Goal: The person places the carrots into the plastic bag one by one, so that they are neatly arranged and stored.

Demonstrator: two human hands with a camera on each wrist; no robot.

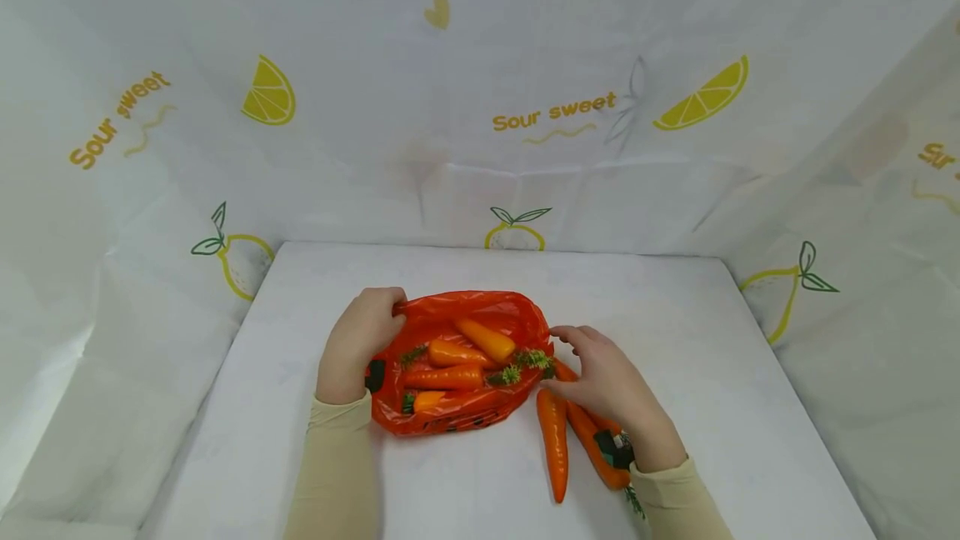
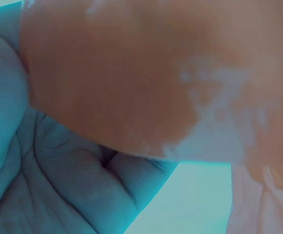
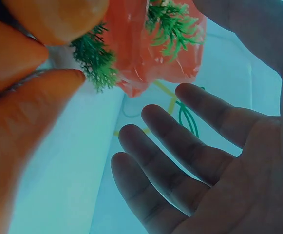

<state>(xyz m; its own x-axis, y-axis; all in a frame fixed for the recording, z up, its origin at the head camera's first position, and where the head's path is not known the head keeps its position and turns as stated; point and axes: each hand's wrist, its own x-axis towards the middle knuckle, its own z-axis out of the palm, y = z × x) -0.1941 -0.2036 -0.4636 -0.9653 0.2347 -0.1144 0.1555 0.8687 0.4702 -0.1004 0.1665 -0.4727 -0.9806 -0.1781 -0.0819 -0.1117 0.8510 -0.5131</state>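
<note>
"White cloth walls fill my head feed, printed with two lemon slices and three lemon outlines. Below them I have one white tabletop, its back, left and right edges in sight."

"What do you count on it?"

"One red plastic bag, mouth facing up, four carrots showing inside. At least three loose carrots lie off its right end, partly under the right hand; that hand blocks my exact count."

"And the grips?"

"Left hand has its fingers curled over the bag's left rim, grasping it. Right hand is released, thumb and fingers parted just beside the right rim."

"Room to move?"

"I see white surface between bag and back edge, a strip left of the left sleeve, and a wider stretch right of the right hand."

"Left wrist view?"

"Red film covers most of it. Its lower edge crosses the palm, and I can't make out the fingertips behind."

"Right wrist?"

"Four fingers spread, plus the thumb. Three carrot bodies sit at the left, then two green sprigs by one end of the bag. A pale gap separates the carrots from the fingertips."
</note>
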